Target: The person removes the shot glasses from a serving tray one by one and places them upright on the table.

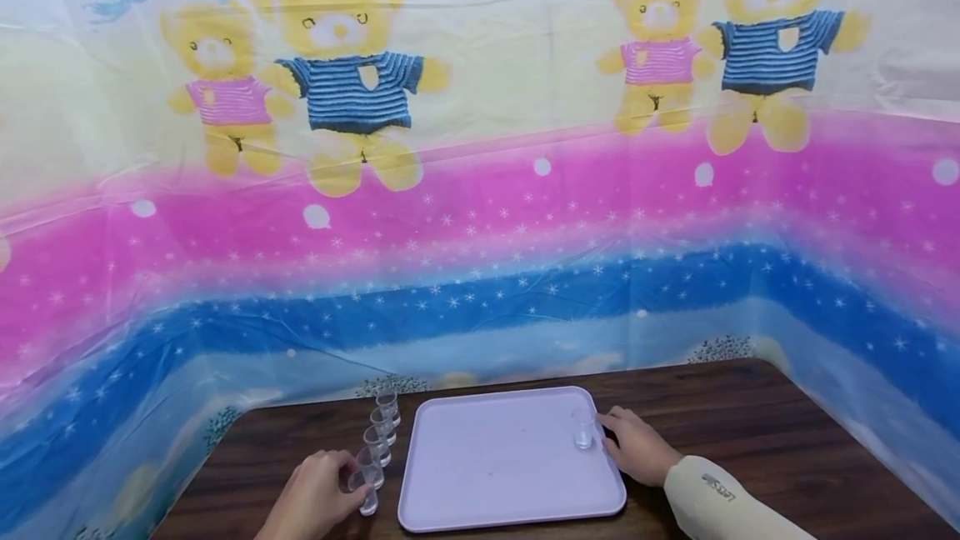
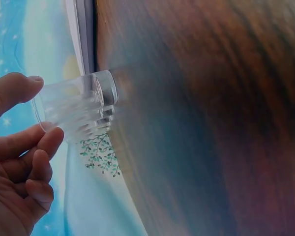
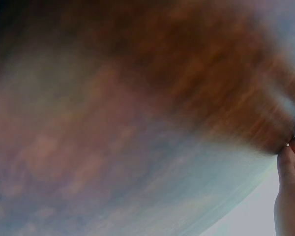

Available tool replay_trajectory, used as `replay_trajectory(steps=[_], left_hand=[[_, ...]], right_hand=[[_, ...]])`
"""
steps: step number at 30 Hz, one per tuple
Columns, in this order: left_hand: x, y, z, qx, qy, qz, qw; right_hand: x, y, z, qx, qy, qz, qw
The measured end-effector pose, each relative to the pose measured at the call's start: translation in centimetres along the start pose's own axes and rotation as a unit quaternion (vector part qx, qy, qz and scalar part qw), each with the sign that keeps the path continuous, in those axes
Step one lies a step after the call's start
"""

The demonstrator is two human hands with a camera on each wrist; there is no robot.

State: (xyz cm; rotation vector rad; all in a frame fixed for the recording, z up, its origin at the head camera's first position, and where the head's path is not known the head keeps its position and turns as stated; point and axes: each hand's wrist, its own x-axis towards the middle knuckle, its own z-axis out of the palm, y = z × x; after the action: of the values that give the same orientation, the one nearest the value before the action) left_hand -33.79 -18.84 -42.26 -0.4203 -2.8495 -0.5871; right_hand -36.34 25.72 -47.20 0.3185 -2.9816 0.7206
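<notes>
Between the thumb and fingers of my left hand (image 1: 318,490) is the rim of a small clear shot glass (image 1: 368,503), the nearest in a row. In the left wrist view this shot glass (image 2: 76,98) stands with its base at the tabletop. Several more shot glasses (image 1: 377,442) line up behind it, beside a pale lilac tray (image 1: 495,473). Another clear glass (image 1: 582,433) stands upright on the tray near its right edge. My right hand (image 1: 637,444) lies at that edge with relaxed fingers, close to this glass; whether it touches the tray is hard to tell.
Under everything is a dark wood-grain table (image 1: 795,448). A printed sheet (image 1: 480,223) with bears and pink and blue bands hangs along the table's back and sides. The right wrist view is mostly blurred.
</notes>
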Motion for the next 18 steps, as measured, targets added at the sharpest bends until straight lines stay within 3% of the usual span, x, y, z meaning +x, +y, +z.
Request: replay_trajectory(steps=[10, 18], left_hand=[[-0.3, 0.2, 0.1, 0.011, 0.041, -0.005, 0.9991], [1.0, 2.6, 0.6, -0.01, 0.108, 0.079, 0.991]], right_hand=[[0.1, 0.2, 0.1, -0.008, 0.005, -0.005, 1.0], [0.1, 0.2, 0.0, -0.002, 0.0, -0.006, 1.0]])
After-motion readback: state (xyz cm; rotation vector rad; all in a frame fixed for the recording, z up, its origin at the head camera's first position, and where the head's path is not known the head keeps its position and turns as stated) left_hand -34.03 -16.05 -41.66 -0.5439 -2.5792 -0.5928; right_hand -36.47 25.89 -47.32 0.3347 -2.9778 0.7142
